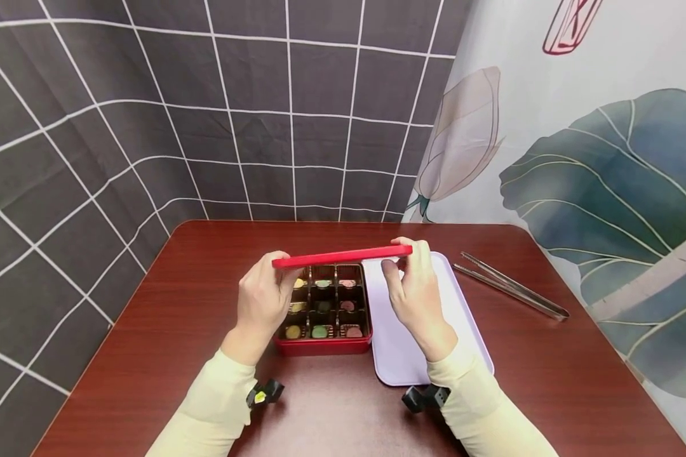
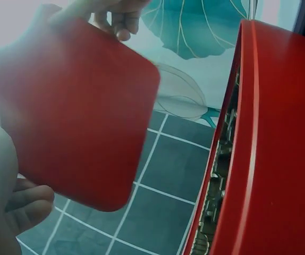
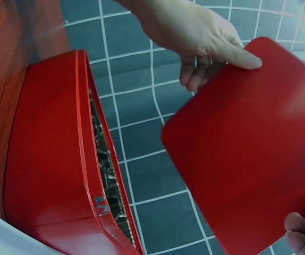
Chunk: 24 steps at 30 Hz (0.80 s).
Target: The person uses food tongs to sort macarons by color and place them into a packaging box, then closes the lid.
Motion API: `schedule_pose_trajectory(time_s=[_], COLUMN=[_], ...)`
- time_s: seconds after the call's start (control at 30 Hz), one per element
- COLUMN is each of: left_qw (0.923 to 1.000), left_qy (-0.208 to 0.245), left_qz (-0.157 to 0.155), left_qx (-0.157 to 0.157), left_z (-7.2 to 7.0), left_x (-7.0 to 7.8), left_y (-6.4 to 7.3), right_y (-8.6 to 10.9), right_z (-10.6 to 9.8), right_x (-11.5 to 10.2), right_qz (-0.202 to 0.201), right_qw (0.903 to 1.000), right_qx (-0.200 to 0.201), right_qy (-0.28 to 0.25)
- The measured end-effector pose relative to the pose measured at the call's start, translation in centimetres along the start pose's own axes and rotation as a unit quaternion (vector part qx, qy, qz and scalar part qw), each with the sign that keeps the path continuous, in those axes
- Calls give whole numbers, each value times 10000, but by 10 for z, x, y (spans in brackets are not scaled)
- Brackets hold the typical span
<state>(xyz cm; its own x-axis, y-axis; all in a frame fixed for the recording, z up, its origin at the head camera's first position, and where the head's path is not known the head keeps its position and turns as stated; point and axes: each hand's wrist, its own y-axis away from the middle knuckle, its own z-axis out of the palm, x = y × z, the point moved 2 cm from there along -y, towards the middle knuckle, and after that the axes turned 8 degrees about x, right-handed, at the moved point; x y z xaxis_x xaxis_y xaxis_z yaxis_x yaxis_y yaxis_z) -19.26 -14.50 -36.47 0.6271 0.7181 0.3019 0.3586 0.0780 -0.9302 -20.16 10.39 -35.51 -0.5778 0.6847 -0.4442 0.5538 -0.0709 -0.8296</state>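
Observation:
Both hands hold a flat red lid (image 1: 343,256) level above a red square box (image 1: 326,346). My left hand (image 1: 261,293) grips the lid's left edge, and my right hand (image 1: 417,289) its right edge. Inside the box, a dark divided tray (image 1: 336,295) has small round pieces in its compartments, yellow, green and pink. In the left wrist view the lid (image 2: 83,106) is apart from the box (image 2: 280,138), as it is in the right wrist view. The lid partly hides the back row of compartments.
A pale lilac tray (image 1: 393,355) lies right of the box, partly under my right arm. Metal tongs (image 1: 511,289) rest on the brown table (image 1: 148,355) beyond it. A tile-patterned curtain (image 1: 257,139) and a flower-printed one (image 1: 549,158) hang behind the table.

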Motion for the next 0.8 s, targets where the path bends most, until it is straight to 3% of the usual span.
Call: schedule_pose_trajectory(time_s=[0.23,0.37,0.57,0.7,0.8], left_qw=[9999,9998,9982,9969,9935], left_qy=[-74,-7,115,201,26], left_qz=[76,-132,-551,-759,-999], left_qx=[78,136,198,-58,-553], left_z=[-1,-1,0,0,0], left_x=[4,3,-2,-6,-9], left_y=[2,3,3,3,3], right_y=[-3,-5,-7,-6,-4], right_z=[-3,-3,-4,-1,3], right_x=[2,1,1,4,8], right_qz=[107,210,61,68,224], right_qw=[9996,9994,9996,9995,9985], right_qx=[221,234,117,-185,-494], right_qy=[114,-166,-255,-231,-116])
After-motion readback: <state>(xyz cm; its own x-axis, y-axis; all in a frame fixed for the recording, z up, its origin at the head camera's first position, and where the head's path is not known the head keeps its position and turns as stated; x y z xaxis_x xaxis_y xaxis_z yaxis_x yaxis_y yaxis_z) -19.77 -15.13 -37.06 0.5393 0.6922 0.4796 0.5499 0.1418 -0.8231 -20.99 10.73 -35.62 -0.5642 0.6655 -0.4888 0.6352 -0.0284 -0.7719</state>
